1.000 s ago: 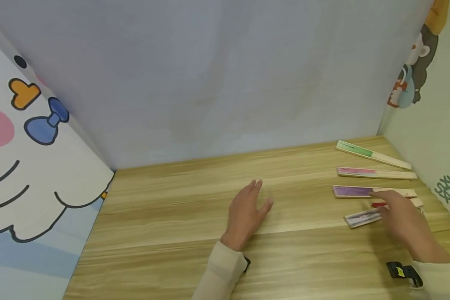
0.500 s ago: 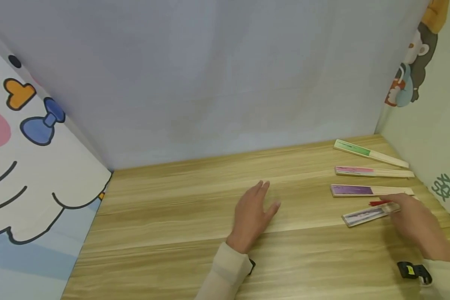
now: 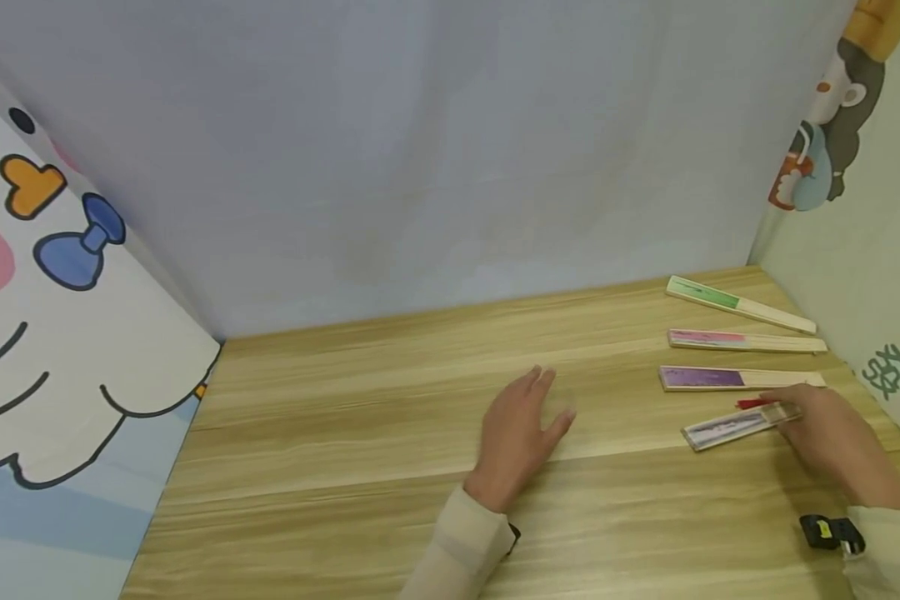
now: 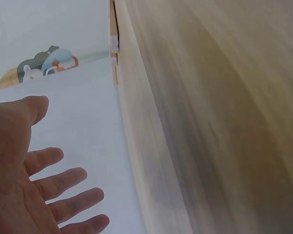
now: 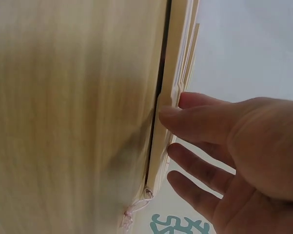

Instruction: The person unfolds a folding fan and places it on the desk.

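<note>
My right hand (image 3: 831,429) pinches the handle part of a folded hand fan (image 3: 723,430) with a grey-and-white patterned leaf. In the right wrist view, the thumb lies on the near side of this fan (image 5: 169,73), and a fingertip shows behind it. A pinkish cord (image 5: 130,212) hangs at its end. A small red strip (image 3: 752,403) shows beside it, partly covered by the hand. My left hand (image 3: 516,432) hovers over the wooden table with fingers extended and nothing in it; the left wrist view shows its spread fingers (image 4: 63,183).
Behind the held fan lie three more folded fans: purple (image 3: 701,378), pink (image 3: 708,337) and green (image 3: 701,293). A pale backdrop (image 3: 450,167) closes off the table (image 3: 307,433) at the back. Printed panels stand at the left (image 3: 142,350) and right (image 3: 892,275).
My right hand has drawn slightly right and its fingers have closed on the grey-and-white fan's handle part. My left hand has drifted a little to the right.
</note>
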Demonstrator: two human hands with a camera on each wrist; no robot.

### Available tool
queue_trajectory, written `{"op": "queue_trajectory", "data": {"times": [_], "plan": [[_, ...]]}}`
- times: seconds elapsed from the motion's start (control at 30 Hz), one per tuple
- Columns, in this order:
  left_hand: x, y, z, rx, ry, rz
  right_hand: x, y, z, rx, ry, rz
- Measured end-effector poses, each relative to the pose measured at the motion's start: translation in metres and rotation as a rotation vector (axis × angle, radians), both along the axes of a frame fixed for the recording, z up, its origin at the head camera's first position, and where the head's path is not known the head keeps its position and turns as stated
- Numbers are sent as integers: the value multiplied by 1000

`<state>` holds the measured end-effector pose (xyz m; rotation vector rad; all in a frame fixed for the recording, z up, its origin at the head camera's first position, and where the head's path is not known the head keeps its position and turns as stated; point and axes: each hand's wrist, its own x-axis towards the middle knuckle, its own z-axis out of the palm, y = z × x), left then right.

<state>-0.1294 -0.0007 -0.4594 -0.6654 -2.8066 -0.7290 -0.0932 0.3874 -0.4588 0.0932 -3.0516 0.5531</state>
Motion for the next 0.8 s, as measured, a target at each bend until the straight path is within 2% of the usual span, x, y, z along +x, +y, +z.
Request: {"op": "queue_trajectory", "data": {"times": [0.17, 0.33, 0.57, 0.8], "plan": [[2, 5, 0, -9, 10, -10, -1, 3, -1, 23, 8, 36], [4, 10, -1, -30, 27, -19, -1, 6, -2, 16, -30, 61], [7, 13, -3, -26, 11, -21, -1, 7, -2, -31, -107, 38], [8, 17, -3, -30, 3, -33, -3, 6, -1, -49, -126, 41]]}}
